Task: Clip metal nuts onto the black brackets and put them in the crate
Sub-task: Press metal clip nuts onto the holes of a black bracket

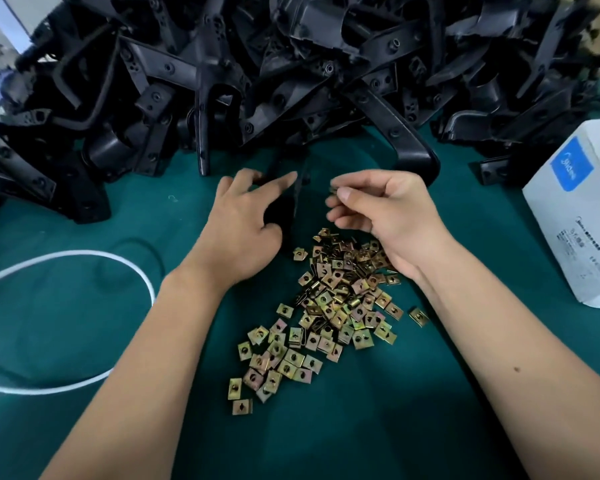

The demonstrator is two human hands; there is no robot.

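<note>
- Two bare forearms are seen, with no sleeves worn.
- No gloves are worn on the left hand or right hand.
- A small mole is seen on the right forearm.

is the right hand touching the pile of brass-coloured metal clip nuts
Touching: the head view shows the right hand with its heel resting on the pile of nuts.

Green table cover: spans the whole work surface.
White cord: looped in an open curve on the cover, at 9 o'clock.
White carton with blue label: tilted, at 3 o'clock, right edge.
</note>
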